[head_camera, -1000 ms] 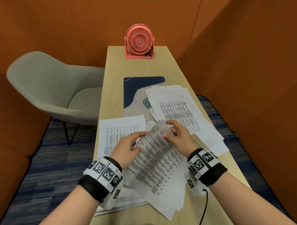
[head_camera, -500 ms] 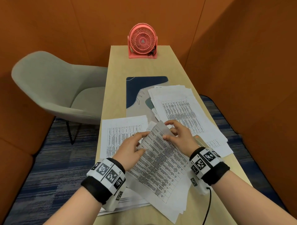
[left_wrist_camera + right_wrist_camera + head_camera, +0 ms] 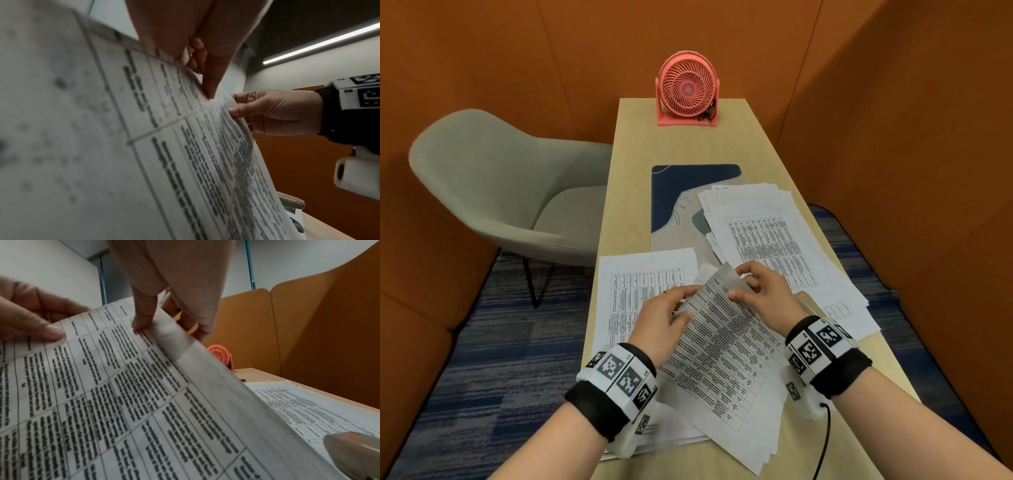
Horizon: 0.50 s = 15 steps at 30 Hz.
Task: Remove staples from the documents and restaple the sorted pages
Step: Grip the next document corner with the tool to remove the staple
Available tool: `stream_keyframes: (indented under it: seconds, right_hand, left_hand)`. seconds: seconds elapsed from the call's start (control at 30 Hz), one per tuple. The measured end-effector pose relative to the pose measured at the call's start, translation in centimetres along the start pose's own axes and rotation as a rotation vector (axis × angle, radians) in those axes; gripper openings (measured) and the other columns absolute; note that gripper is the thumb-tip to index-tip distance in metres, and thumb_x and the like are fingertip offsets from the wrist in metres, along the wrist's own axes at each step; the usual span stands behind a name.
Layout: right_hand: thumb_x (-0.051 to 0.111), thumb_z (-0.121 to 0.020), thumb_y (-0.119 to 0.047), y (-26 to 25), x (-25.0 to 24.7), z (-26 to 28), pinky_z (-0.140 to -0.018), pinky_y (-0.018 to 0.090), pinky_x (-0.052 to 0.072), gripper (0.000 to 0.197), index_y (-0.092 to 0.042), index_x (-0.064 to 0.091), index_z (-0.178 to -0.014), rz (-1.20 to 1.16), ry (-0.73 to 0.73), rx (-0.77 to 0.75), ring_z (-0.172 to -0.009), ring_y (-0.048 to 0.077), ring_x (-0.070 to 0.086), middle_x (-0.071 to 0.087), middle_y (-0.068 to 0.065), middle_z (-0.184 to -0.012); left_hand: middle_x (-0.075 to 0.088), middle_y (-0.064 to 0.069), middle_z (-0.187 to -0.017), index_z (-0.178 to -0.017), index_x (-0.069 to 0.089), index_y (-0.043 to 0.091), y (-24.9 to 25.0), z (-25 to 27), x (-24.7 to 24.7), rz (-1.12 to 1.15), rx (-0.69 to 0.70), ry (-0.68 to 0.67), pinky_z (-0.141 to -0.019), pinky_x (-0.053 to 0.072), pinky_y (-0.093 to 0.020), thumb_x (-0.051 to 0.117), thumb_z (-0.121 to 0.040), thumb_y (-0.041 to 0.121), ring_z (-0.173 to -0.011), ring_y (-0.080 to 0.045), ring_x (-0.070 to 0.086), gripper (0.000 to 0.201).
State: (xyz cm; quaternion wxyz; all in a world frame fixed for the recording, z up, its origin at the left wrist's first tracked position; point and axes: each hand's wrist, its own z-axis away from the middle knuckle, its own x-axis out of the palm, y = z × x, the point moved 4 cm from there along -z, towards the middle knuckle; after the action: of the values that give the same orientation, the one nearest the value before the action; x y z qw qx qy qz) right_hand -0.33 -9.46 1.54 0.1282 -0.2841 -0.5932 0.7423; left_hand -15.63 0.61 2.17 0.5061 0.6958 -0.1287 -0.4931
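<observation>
Documents (image 3: 722,346) held in both hands are a tilted sheaf of printed table pages, raised at the far corner above the near middle of the bench (image 3: 681,150). The left hand (image 3: 662,317) pinches the left edge, thumb on top and fingers beneath; the right hand (image 3: 763,296) pinches the top corner, thumb on the print and fingertips (image 3: 203,334) curled behind. Over the last second little has shifted: the grips are the same, and the right fingers have worked slightly at the corner. I judge this is picking at the stapled corner by hand (no staple is clear enough to confirm), so removal seems not yet finished.

Outward, a flat sheet (image 3: 647,284) lies just left of the hands, reaching the bench's left edge. A fanned pile (image 3: 784,246) fills the right side, its near corner overhanging the right edge. A pale stapler-like tool (image 3: 353,451) sits just right of the right wrist. A patterned mat (image 3: 674,195) lies beyond, partly under the pile, and a pink fan (image 3: 686,90) stands at the far end. Bare bench between mat and fan offers the most room; more sheets under the left wrist (image 3: 674,440) reach the near edge.
</observation>
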Motion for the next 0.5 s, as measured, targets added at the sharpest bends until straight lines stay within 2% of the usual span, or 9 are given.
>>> stream_keyframes:
  seconds: [0.1, 0.2, 0.27, 0.33, 0.37, 0.43, 0.47, 0.5]
  right_hand:
    - [0.068, -0.082, -0.002, -0.21, 0.11, 0.02, -0.066, 0.032, 0.057, 0.027, -0.023, 0.054, -0.089, 0.019, 0.004, -0.006, -0.069, 0.015, 0.068, 0.07, -0.009, -0.067]
    - [0.069, -0.081, -0.003, -0.21, 0.23, -0.03, -0.072, 0.037, 0.058, 0.027, -0.026, 0.056, -0.088, 0.035, 0.022, -0.005, -0.078, 0.022, 0.069, 0.071, -0.001, -0.081]
    - [0.071, -0.081, -0.007, -0.29, 0.15, 0.06, -0.069, 0.025, 0.055, 0.023, -0.025, 0.059, -0.089, 0.083, 0.061, -0.019, -0.075, 0.017, 0.065, 0.067, -0.002, -0.08]
    - [0.071, -0.081, -0.013, -0.53, -0.04, 0.2, -0.061, 0.008, 0.043, 0.015, -0.022, 0.062, -0.09, 0.182, 0.124, -0.043, -0.07, 0.009, 0.055, 0.058, -0.002, -0.078]
    - [0.071, -0.081, -0.014, -0.6, -0.1, 0.23, -0.06, 0.006, 0.039, 0.012, -0.02, 0.063, -0.088, 0.217, 0.152, -0.057, -0.071, 0.006, 0.051, 0.054, -0.003, -0.081]
    - [0.071, -0.081, -0.014, -0.71, -0.16, 0.23, -0.068, 0.005, 0.034, 0.01, -0.018, 0.063, -0.082, 0.227, 0.184, -0.098, -0.081, 0.001, 0.046, 0.048, -0.006, -0.088]
    - [0.071, -0.081, -0.012, -0.75, -0.15, 0.19, -0.072, 0.007, 0.033, 0.011, -0.018, 0.062, -0.08, 0.217, 0.179, -0.119, -0.086, 0.0, 0.046, 0.049, -0.007, -0.09]
    - [0.069, -0.082, -0.01, -0.79, -0.08, 0.19, -0.074, 0.012, 0.035, 0.012, -0.018, 0.061, -0.079, 0.2, 0.156, -0.13, -0.086, 0.001, 0.048, 0.053, -0.007, -0.09]
  left_hand:
    - [0.061, 0.014, -0.103, -0.121, 0.059, 0.023, -0.1, 0.02, -0.06, 0.022, -0.021, 0.019, -0.089, 0.044, -0.02, 0.056, -0.087, 0.0, -0.097, -0.006, 0.059, 0.041]
    - [0.063, 0.013, -0.101, -0.12, 0.06, 0.024, -0.12, 0.09, -0.06, 0.045, -0.036, 0.027, -0.089, 0.047, -0.023, 0.057, -0.087, 0.0, -0.095, -0.007, 0.061, 0.041]
    - [0.064, 0.012, -0.102, -0.12, 0.06, 0.024, -0.18, 0.16, -0.03, 0.051, -0.036, 0.029, -0.09, 0.048, -0.023, 0.057, -0.087, 0.0, -0.096, -0.007, 0.062, 0.041]
    - [0.064, 0.011, -0.103, -0.119, 0.06, 0.024, -0.22, 0.17, -0.04, 0.058, -0.033, 0.036, -0.089, 0.048, -0.021, 0.057, -0.086, -0.001, -0.095, -0.006, 0.062, 0.042]
    - [0.065, 0.011, -0.103, -0.118, 0.061, 0.025, -0.23, 0.18, -0.06, 0.057, -0.029, 0.041, -0.087, 0.048, -0.018, 0.057, -0.086, -0.001, -0.093, -0.005, 0.062, 0.041]
    - [0.064, 0.011, -0.102, -0.118, 0.06, 0.025, -0.18, 0.15, -0.15, 0.051, -0.028, 0.056, -0.077, 0.045, -0.007, 0.058, -0.087, 0.003, -0.087, -0.002, 0.06, 0.039]
    - [0.064, 0.011, -0.102, -0.118, 0.06, 0.025, -0.14, 0.13, -0.23, 0.055, -0.032, 0.064, -0.075, 0.045, -0.005, 0.059, -0.088, 0.006, -0.085, -0.001, 0.059, 0.036]
    - [0.064, 0.009, -0.103, -0.119, 0.059, 0.025, -0.14, 0.09, -0.28, 0.068, -0.04, 0.067, -0.076, 0.047, -0.009, 0.059, -0.089, 0.01, -0.085, -0.002, 0.059, 0.034]
